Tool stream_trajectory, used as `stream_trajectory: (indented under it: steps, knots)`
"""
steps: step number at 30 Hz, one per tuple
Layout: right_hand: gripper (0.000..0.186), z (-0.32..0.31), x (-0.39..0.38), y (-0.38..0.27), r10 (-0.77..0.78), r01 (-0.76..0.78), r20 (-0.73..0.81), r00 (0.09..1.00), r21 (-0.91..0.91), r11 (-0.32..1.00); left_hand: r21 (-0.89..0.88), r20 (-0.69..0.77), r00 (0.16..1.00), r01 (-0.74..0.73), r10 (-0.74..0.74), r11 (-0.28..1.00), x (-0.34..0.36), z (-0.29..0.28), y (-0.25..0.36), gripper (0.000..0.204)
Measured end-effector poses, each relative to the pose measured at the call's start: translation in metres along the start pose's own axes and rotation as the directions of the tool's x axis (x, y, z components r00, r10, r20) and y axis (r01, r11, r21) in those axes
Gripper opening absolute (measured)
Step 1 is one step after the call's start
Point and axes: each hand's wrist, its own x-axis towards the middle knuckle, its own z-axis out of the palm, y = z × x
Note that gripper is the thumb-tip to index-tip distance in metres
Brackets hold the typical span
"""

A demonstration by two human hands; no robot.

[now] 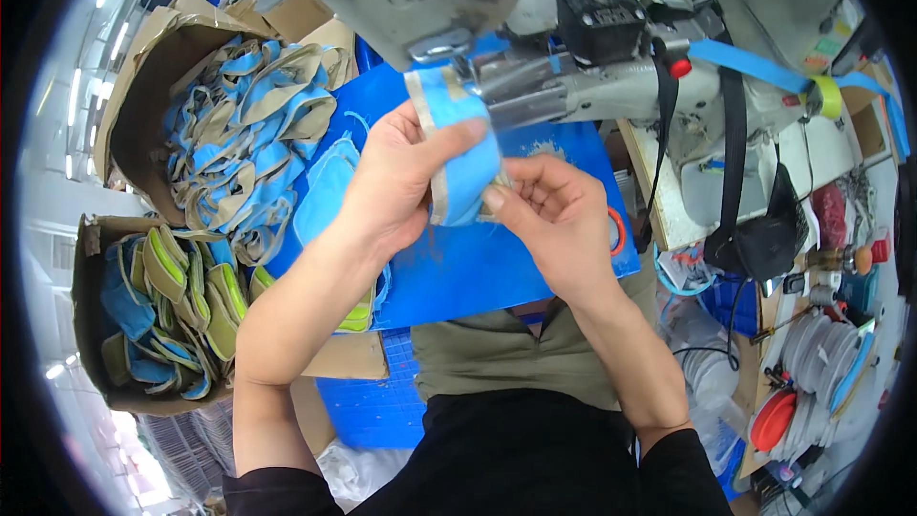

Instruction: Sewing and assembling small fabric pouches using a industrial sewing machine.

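Between my two hands is a small blue fabric piece (471,172) with beige edging, held up in front of the sewing machine (611,86). My left hand (394,167) grips its left side, the thumb lying across the blue face. At its lower right corner, my right hand (562,213) pinches the beige edge between thumb and fingers. The upper end of the piece reaches close to the machine's needle area (458,67); whether it touches cannot be seen. Flat blue fabric pieces (325,193) lie on the blue work surface (449,277), left of my left forearm.
A cardboard box (134,134) at the far left holds a tangled heap of blue and beige strips (253,124). Nearer stands another box (88,325) with several green, blue and beige pads (181,296). A blue tape (750,62) runs into the machine. Spools (821,354) crowd the right side.
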Motion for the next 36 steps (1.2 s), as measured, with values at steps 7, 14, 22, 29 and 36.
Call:
stream_trajectory:
  steps: [7, 14, 22, 29, 36]
  knots:
    - [0.021, 0.003, 0.017, -0.013, 0.075, -0.075, 0.042, 0.996, 0.014, 0.997, 0.019, -0.006, 1.0, -0.014, 0.014, 1.0, 0.006, 0.004, 0.011, 0.025]
    - [0.022, -0.008, 0.014, -0.01, -0.033, 0.026, -0.035, 0.999, -0.189, 0.982, 0.119, 0.002, 0.996, -0.094, 0.095, 0.988, -0.01, 0.0, -0.006, 0.028]
    - [0.026, -0.01, 0.006, -0.017, -0.064, 0.071, 0.038, 0.997, -0.261, 0.963, -0.058, 0.067, 0.997, 0.049, -0.045, 0.997, -0.027, -0.002, 0.002, 0.027]
    - [0.028, -0.018, 0.006, -0.011, -0.101, 0.123, 0.108, 0.989, -0.217, 0.968, 0.041, 0.071, 0.997, 0.018, -0.021, 0.999, -0.036, 0.001, -0.003, 0.028]
    - [0.022, -0.013, 0.007, -0.015, -0.172, 0.186, 0.084, 0.982, -0.223, 0.957, 0.205, 0.056, 0.995, -0.095, 0.085, 0.974, -0.042, -0.001, -0.012, 0.024]
